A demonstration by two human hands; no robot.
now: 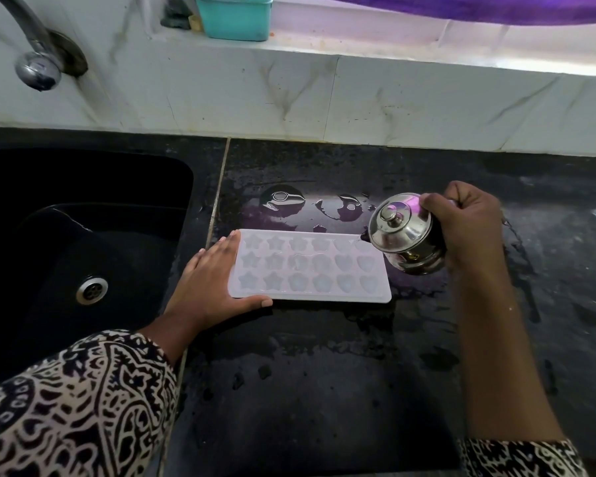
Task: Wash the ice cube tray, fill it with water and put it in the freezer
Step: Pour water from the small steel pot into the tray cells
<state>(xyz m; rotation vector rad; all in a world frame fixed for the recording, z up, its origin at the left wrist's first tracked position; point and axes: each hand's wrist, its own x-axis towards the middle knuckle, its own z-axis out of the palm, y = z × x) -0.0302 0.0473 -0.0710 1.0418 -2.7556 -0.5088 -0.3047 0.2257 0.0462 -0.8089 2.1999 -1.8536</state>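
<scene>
A translucent white ice cube tray [310,299] with star, flower and heart shaped cells lies flat on the wet black counter [324,373]. My left hand [214,287] rests flat against the tray's left end, thumb along its front edge. My right hand [468,225] grips a small steel kettle [406,235] with a knobbed lid. The kettle is tipped to the left, its spout over the tray's far right corner cell.
A black sink [49,235] with a steel drain [92,290] lies to the left, a tap [35,63] above it. Puddles [283,199] of water sit on the counter behind the tray. A teal box [236,17] stands on the white ledge at the back.
</scene>
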